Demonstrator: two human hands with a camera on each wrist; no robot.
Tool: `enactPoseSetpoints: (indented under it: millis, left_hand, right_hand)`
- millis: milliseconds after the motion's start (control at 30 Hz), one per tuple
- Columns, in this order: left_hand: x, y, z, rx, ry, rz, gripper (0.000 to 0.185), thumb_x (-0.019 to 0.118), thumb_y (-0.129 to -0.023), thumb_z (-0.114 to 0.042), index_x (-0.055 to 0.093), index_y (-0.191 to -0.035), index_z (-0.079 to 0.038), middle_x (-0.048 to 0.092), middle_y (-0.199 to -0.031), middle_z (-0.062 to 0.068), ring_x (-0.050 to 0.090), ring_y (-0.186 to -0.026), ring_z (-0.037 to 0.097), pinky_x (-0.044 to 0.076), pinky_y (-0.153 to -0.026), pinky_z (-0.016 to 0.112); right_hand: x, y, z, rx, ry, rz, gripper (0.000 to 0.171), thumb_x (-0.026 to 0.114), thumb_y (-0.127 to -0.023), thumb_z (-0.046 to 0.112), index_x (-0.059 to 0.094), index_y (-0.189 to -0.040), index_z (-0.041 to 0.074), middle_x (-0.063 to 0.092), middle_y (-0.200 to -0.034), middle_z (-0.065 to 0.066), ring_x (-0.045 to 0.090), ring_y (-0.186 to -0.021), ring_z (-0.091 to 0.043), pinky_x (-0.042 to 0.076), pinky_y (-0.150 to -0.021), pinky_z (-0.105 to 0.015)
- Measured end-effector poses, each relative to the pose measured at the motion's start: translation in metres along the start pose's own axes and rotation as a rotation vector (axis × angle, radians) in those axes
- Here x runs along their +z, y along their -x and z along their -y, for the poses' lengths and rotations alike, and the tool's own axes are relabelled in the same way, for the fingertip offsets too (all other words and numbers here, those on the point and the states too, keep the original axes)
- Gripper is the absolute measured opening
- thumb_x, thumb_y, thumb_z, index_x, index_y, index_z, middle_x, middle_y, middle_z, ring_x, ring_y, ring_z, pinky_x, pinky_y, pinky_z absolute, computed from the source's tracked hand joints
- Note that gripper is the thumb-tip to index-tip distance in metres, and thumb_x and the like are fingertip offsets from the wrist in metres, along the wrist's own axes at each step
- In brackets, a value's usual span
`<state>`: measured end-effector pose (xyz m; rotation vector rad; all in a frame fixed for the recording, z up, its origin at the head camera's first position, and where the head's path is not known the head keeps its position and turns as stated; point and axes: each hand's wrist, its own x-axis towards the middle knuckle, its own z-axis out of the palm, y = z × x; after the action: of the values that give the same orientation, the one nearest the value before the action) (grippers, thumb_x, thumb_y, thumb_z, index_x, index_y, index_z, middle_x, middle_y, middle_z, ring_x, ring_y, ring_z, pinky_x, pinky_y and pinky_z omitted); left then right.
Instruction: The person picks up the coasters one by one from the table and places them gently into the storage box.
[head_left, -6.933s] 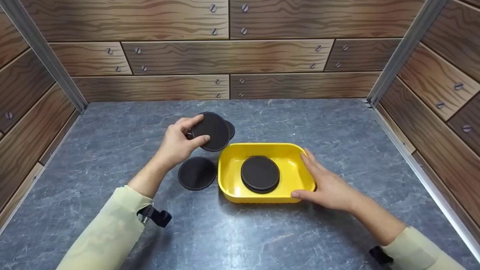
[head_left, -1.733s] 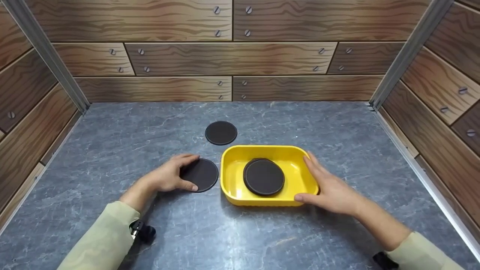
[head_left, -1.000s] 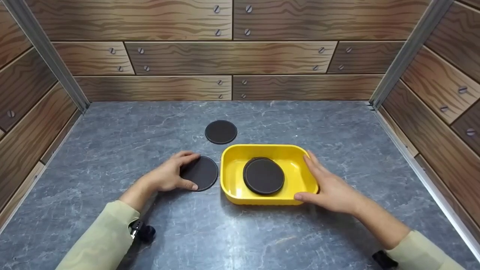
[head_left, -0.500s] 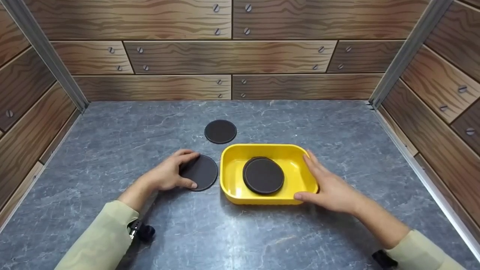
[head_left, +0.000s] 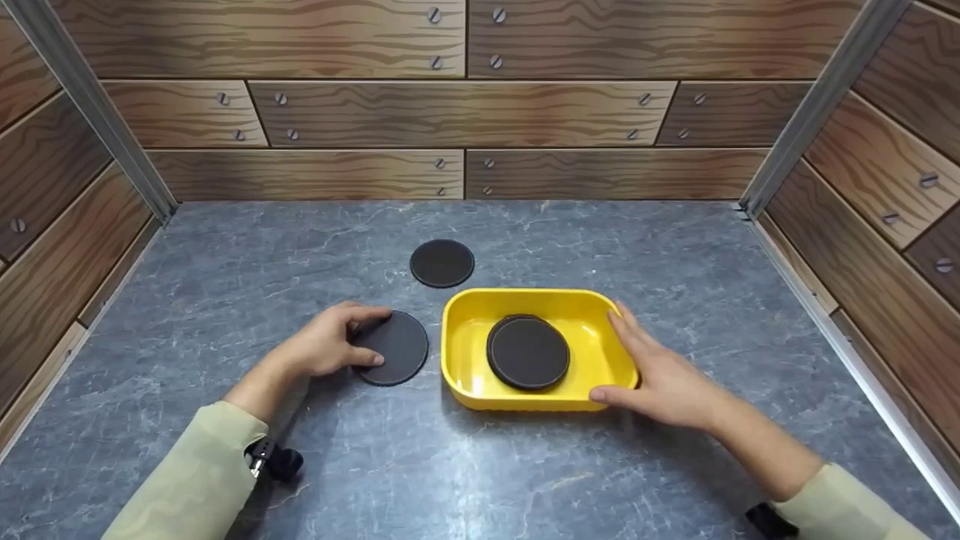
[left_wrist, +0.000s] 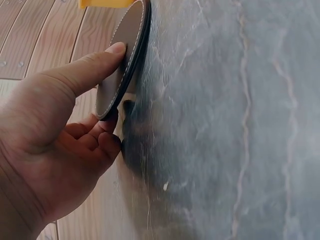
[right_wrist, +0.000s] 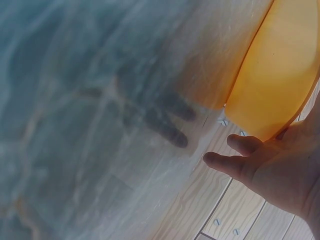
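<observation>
— Left hand?
— Down on the grey table, pinching the near black disc. Thumb on top, other fingers tucked under the edge. Near edge tipped up a little off the stone in the left wrist view, likely so the fingers can slide under something so flat.

— And the right hand?
— Flat against the right side of the yellow tray, fingers straight, thumb at the front corner. Not wrapped round it. Looks like a hold to keep the tray from sliding.

— Anything in the tray?
— Black discs in the tray, stacked in the middle. Hard to count from above. More than one, by the look of the edges.

— Other discs?
— One far disc lying flat, just behind the tray and a bit left, touching nothing.

— Hard to see bits?
— Lots. Right wrist view blurry: only a yellow tray wall and a few fingers. Left wrist view cut off: a tiny yellow corner at the top, the disc from the side. Left fingertips under the disc hidden. Both sleeves cut off at the bottom of the head view.
</observation>
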<state>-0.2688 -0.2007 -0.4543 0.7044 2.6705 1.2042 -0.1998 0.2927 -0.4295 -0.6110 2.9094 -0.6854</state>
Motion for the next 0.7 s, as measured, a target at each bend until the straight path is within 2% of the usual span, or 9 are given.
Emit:
enactPoseSetpoints:
  millis: [133,233,367,500,600,700]
  left_hand:
    - [-0.003,0.000,0.000,-0.009,0.088,-0.004,0.065,0.090,-0.083,-0.007,0.065,-0.142,0.001,0.065,-0.139,0.022,0.061,-0.126,0.038,0.045,-0.112,0.053]
    - [-0.005,0.000,-0.002,-0.014,0.147,0.016,0.058,0.087,-0.086,-0.003,0.067,-0.140,0.001,0.068,-0.137,0.021,0.066,-0.119,0.034,0.051,-0.105,0.043]
    - [-0.009,0.001,-0.005,-0.028,0.139,0.034,0.050,0.086,-0.089,-0.007,0.072,-0.136,-0.005,0.071,-0.133,0.016,0.068,-0.113,0.026,0.052,-0.096,0.028]
    - [-0.013,0.001,-0.010,-0.038,0.137,0.028,0.047,0.087,-0.090,-0.013,0.074,-0.135,-0.008,0.073,-0.130,0.013,0.067,-0.108,0.021,0.052,-0.092,0.023]
    - [-0.016,0.001,-0.014,-0.045,0.169,-0.003,0.047,0.087,-0.090,-0.015,0.074,-0.134,-0.006,0.074,-0.127,0.013,0.066,-0.102,0.019,0.053,-0.086,0.022]
    - [-0.019,-0.001,-0.019,-0.044,0.196,-0.062,0.047,0.087,-0.090,-0.015,0.074,-0.135,-0.005,0.075,-0.124,0.014,0.065,-0.094,0.019,0.053,-0.079,0.021]
  right_hand:
    - [-0.001,0.001,0.000,0.006,-0.001,0.001,0.117,0.074,-0.091,0.067,0.011,-0.171,0.010,0.001,-0.177,-0.013,0.038,-0.147,-0.054,0.037,-0.111,-0.072]
    - [-0.001,0.001,0.001,0.009,0.000,0.000,0.118,0.074,-0.090,0.067,0.011,-0.171,0.009,0.001,-0.177,-0.013,0.038,-0.147,-0.054,0.038,-0.111,-0.072]
    - [-0.001,0.001,0.001,0.011,0.001,0.002,0.118,0.074,-0.091,0.067,0.011,-0.171,0.009,0.000,-0.177,-0.012,0.037,-0.147,-0.054,0.038,-0.111,-0.072]
    - [0.000,0.001,0.001,0.011,0.006,0.005,0.117,0.073,-0.091,0.067,0.012,-0.171,0.009,0.000,-0.177,-0.012,0.038,-0.146,-0.055,0.038,-0.110,-0.072]
    - [0.000,0.001,0.001,0.010,0.012,0.005,0.117,0.073,-0.091,0.067,0.012,-0.171,0.008,0.001,-0.177,-0.013,0.039,-0.145,-0.055,0.038,-0.110,-0.073]
    - [0.000,0.001,0.001,0.006,0.007,0.003,0.117,0.073,-0.091,0.067,0.012,-0.171,0.008,0.001,-0.177,-0.013,0.039,-0.146,-0.055,0.038,-0.111,-0.072]
